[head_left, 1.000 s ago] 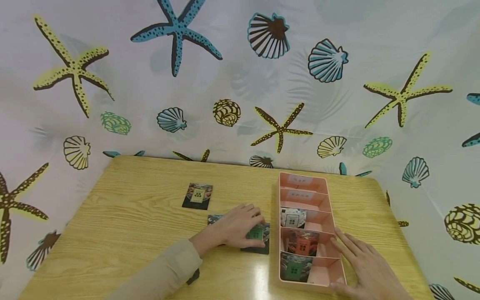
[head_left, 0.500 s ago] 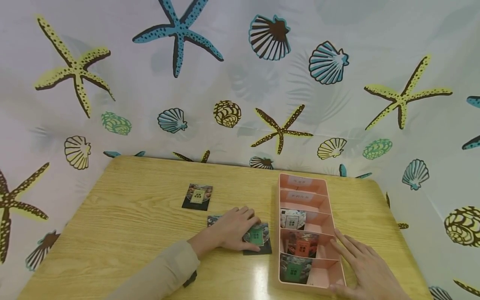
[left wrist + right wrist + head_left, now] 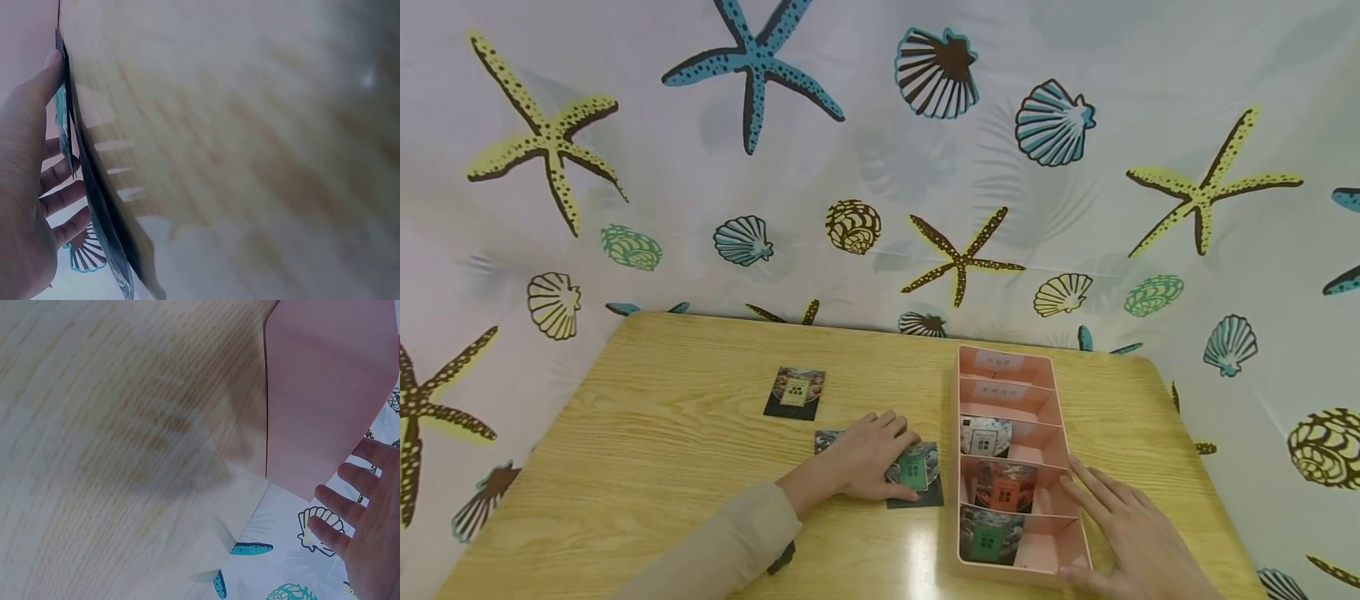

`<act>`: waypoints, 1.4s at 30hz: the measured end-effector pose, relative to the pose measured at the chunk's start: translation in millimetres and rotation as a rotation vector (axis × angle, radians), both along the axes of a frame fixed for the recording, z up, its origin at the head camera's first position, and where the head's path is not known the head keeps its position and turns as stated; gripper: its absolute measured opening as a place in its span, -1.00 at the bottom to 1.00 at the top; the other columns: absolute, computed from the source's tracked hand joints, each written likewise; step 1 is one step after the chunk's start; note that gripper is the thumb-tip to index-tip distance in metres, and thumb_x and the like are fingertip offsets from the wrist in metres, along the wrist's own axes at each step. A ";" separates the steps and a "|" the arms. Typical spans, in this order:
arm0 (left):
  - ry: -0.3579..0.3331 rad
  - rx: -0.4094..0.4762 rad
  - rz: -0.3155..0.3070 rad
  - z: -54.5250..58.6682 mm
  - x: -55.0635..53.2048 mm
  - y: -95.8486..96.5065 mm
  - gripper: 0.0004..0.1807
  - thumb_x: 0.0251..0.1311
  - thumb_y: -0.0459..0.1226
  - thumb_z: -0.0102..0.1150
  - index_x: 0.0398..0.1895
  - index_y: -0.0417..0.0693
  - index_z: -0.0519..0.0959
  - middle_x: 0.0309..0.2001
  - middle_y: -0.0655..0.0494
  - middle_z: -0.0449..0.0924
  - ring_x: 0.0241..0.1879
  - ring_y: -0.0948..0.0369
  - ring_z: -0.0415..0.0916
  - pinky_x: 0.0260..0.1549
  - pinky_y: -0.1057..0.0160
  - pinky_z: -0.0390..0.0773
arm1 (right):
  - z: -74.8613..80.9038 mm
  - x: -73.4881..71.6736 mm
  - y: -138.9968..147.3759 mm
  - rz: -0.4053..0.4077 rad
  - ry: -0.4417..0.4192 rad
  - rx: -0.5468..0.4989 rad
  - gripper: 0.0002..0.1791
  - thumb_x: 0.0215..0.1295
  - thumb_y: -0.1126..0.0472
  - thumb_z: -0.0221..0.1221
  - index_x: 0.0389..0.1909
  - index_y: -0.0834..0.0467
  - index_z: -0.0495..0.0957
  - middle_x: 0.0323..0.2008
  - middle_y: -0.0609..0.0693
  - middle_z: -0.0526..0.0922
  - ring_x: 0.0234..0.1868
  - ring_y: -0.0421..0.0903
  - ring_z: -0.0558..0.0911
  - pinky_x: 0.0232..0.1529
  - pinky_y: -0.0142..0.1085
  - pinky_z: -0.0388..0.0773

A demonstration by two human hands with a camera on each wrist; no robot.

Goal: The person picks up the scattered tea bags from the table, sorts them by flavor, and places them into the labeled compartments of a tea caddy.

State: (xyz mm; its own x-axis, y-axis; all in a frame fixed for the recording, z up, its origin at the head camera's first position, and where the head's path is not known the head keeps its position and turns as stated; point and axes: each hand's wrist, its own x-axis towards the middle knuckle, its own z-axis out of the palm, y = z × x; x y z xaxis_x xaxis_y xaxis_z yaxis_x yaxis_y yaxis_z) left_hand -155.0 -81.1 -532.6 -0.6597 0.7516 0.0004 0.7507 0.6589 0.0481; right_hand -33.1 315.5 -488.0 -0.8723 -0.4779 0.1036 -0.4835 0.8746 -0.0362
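Note:
My left hand [image 3: 868,458] lies over a green-labelled tea packet [image 3: 913,472], thumb at its near edge and fingers at its far side. In the left wrist view the thumb and fingertips hold this tea packet [image 3: 60,119] at its edges. Another dark packet [image 3: 826,437] is partly hidden under the wrist. My right hand [image 3: 1138,533] rests against the right side of a pink divided box [image 3: 1051,546], its fingers extended. The right wrist view shows the box's outer wall [image 3: 328,394] beside those fingers.
White [image 3: 987,437], red [image 3: 1006,487] and green [image 3: 991,537] tea packets stand in the box's three near compartments; two far ones bear paper labels. A yellow-labelled packet [image 3: 794,393] lies at the back of the wooden table [image 3: 662,417]. Something dark [image 3: 782,558] shows beside the left sleeve.
My left hand has shifted slightly left, and more of the green-labelled tea packet shows, lying slightly further right. The right hand stays at the box.

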 end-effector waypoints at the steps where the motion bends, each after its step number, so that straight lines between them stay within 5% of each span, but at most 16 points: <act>1: 0.005 -0.002 0.000 -0.4 -0.4 0.3 -0.10 0.25 0.54 0.02 0.39 0.15 0.49 0.11 0.12 0.55 0.03 0.19 0.46 0.05 0.09 0.57 | 0.1 0.1 0.2 0.001 0.001 -0.001 0.18 0.01 -0.55 0.33 0.60 0.00 0.32 0.60 0.06 0.35 0.41 0.18 0.56 0.27 0.18 0.55; 23: 0.043 0.018 0.033 7.4 -1.0 1.9 -0.15 0.21 0.49 0.16 0.28 0.09 0.52 0.06 0.11 0.57 0.02 0.15 0.48 0.10 0.09 0.59 | 0.6 -0.8 1.6 0.018 0.021 -0.004 0.19 -0.01 -0.55 0.35 0.59 0.01 0.33 0.57 0.08 0.40 0.39 0.17 0.58 0.24 0.17 0.57; 31: 0.023 0.084 0.055 13.6 -3.8 2.8 -0.30 0.27 0.38 0.22 0.14 0.04 0.57 -0.04 0.13 0.64 -0.07 0.16 0.53 -0.02 0.12 0.62 | 0.4 -1.6 1.9 0.020 0.025 -0.006 0.19 -0.01 -0.55 0.36 0.59 0.01 0.33 0.57 0.09 0.40 0.38 0.17 0.58 0.25 0.17 0.57; 42: 0.093 0.093 0.040 19.5 -2.9 1.2 -0.41 0.32 0.33 0.21 0.02 0.06 0.60 -0.21 0.18 0.62 -0.25 0.22 0.44 -0.22 0.22 0.54 | 1.6 -1.0 1.0 0.015 0.027 0.003 0.19 -0.01 -0.56 0.34 0.59 0.00 0.33 0.57 0.07 0.40 0.39 0.16 0.57 0.25 0.17 0.57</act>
State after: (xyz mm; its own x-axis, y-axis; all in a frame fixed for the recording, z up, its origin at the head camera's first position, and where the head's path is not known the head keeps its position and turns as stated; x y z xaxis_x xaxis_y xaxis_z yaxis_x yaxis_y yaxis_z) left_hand -157.9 -79.9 -513.1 -0.6830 0.7186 0.1311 0.7280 0.6844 0.0413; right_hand -34.1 316.5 -486.4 -0.8618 -0.4913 0.1258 -0.4973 0.8673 -0.0198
